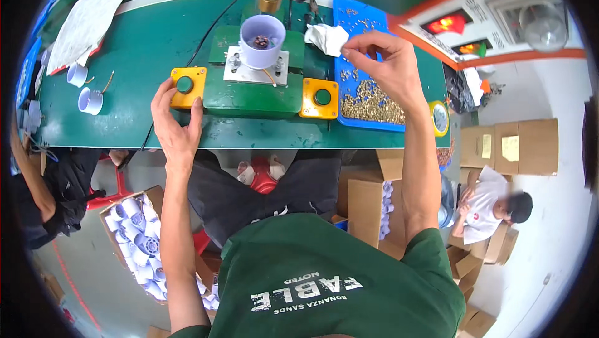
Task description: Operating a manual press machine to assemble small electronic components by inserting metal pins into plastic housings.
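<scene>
One white cup (261,58) stands upright on metal plate (249,78), likely for steady seating. Left hand (178,129) spread wide at yellow button box (197,82); right hand (390,63) pinched narrow by crumpled tissue (326,38), cannot tell if holding anything.

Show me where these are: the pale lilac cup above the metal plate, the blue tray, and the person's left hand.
Pale lilac cup (260,58): head view, on the near side of its outer wall.
Blue tray (373,125): head view, on its near rim.
Left hand (178,133): head view, on the back of the hand.
</scene>
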A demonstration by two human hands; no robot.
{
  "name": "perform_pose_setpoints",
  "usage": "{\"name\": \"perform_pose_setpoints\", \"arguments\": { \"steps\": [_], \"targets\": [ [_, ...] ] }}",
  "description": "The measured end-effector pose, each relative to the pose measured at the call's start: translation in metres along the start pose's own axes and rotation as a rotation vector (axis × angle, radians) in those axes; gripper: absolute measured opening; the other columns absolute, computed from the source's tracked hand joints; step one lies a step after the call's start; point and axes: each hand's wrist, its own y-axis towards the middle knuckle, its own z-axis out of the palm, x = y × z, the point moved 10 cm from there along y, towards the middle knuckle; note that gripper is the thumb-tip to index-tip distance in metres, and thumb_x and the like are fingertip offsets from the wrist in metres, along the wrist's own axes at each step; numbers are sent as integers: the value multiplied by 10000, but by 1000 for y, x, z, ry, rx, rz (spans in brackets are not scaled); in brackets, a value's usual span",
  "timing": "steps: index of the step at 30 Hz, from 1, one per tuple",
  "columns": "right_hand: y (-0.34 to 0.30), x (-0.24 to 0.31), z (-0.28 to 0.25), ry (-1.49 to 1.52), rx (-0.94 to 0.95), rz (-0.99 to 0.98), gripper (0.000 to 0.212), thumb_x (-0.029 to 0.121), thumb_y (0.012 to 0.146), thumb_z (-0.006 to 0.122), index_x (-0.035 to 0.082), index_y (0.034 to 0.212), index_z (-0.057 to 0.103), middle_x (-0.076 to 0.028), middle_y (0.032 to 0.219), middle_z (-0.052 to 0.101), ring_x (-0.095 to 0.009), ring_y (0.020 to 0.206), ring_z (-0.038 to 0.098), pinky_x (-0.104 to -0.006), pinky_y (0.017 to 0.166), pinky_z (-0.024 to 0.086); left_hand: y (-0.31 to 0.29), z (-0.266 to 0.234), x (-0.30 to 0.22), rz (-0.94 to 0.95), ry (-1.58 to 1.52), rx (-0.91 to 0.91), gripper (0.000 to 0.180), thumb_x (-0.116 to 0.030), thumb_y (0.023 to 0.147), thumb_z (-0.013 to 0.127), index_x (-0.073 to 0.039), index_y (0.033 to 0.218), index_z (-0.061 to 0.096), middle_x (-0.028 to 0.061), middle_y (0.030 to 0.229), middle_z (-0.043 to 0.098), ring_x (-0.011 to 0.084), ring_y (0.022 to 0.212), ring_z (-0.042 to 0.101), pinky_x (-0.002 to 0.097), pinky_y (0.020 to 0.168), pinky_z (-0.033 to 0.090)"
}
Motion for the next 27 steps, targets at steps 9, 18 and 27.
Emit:
{"name": "perform_pose_setpoints", "arguments": {
  "steps": [9, 18, 27],
  "targets": [
    [52, 86, 61, -185, 174, -38, 142, 136, 761, 777, 58, 861, 716, 3, 809, 676, -79, 716, 534, -247, 681, 455, -1, -3, 2, -13, -9, -42, 555, -34, 759, 772, -44, 1224, 470, 196, 1267, 560, 362, 1103, 577, 434, 920, 483],
    [60, 80, 82, -393, 352, 54, 309, 143, 746, 759, 95, 1007, 602, 7, 802, 696, -99, 774, 588, -292, 751, 495, -3, -5, 3, -6, -20, -54, 557, -57, 742, 792, -43, 1202, 479, 180, 1245, 567, 350, 1068, 588, 423, 875, 486],
    [62, 85, 82, -268, 355, 36, 366, 120, 733, 780, 71, 1056, 617, -13, 825, 708, -124, 843, 627, -303, 825, 495, 2, -3, -2, -1, -10, -51, 545, -68, 737, 799, -39, 1186, 491, 174, 1238, 570, 340, 1073, 583, 414, 882, 479]
  ]
}}
